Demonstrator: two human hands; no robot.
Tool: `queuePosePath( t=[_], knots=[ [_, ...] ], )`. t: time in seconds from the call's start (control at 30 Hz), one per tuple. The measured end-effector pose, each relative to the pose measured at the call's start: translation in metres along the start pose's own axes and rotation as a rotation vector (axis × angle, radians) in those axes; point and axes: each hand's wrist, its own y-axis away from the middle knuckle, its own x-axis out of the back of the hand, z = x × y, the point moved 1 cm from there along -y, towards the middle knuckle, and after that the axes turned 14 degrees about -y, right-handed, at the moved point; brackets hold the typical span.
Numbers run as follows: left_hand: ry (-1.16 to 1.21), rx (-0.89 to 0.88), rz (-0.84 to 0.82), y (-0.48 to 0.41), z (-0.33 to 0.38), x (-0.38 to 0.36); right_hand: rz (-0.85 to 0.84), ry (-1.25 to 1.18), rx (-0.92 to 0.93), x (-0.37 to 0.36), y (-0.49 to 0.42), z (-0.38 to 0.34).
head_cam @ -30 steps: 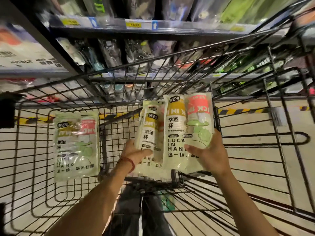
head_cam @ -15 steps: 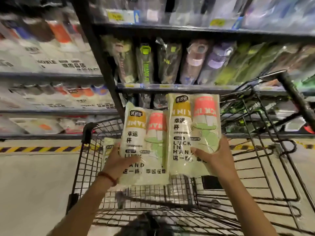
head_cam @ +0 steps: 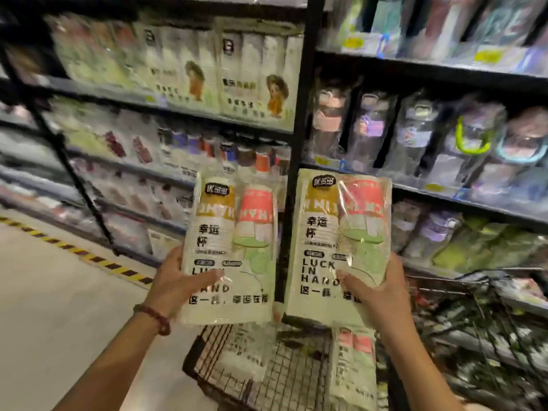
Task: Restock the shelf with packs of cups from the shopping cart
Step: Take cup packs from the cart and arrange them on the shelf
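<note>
- L hand (head_cam: 178, 284): thumb across front of left pack (head_cam: 229, 250), gripping it upright, mid-frame.
- R hand (head_cam: 378, 292): grips right pack (head_cam: 338, 244) likewise, just beside.
- Cart (head_cam: 284, 378) below w/ more packs; shelf (head_cam: 178, 111) behind.

Dim shop aisle lined with tall black metal shelving (head_cam: 300, 129).
A pale, smooth floor (head_cam: 44, 307) spreads on the left, edged by a strip of yellow-and-black hazard tape (head_cam: 98, 261) near the foot of the racks. Dark shelf boards (head_cam: 430, 68) carry small yellow price labels (head_cam: 486, 56). The left bay holds blurred pale flat packets (head_cam: 255, 75); the right bay holds bottles in clear bags (head_cam: 471, 137). The light is low and uneven.
</note>
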Motion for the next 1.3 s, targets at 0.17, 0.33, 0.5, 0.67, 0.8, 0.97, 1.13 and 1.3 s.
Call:
queuePosePath(
  t=[0.17, 0.33, 0.5, 0.67, 0.8, 0.97, 1.13, 1.3],
  knots=[
    [0.036, -0.059, 0.228, 0.029, 0.014, 0.093, -0.143, -0.061, 0.063, -0.077, 0.010, -0.032],
    [0.056, -0.104, 0.383, 0.038, 0.008, 0.183, -0.247, -0.081, 0.097, -0.166, 0.019, -0.049],
    [0.073, -0.139, 0.480, 0.019, -0.022, 0.278, -0.337, -0.073, 0.086, -0.275, 0.022, -0.054],
    [0.086, -0.149, 0.521, -0.025, -0.057, 0.390, -0.340, -0.075, 0.092, -0.411, 0.027, -0.056],
    [0.096, -0.147, 0.513, -0.070, -0.076, 0.472, -0.322, -0.108, 0.073, -0.517, 0.027, -0.060],
    [0.097, -0.153, 0.483, -0.139, -0.090, 0.544, -0.281, -0.117, 0.067, -0.603, 0.007, -0.060],
    [0.109, -0.163, 0.460, -0.230, -0.104, 0.584, -0.241, -0.104, 0.073, -0.671, -0.046, -0.048],
    [0.091, -0.176, 0.441, -0.338, -0.105, 0.607, -0.204, -0.123, 0.071, -0.746, -0.131, -0.035]
  ],
)
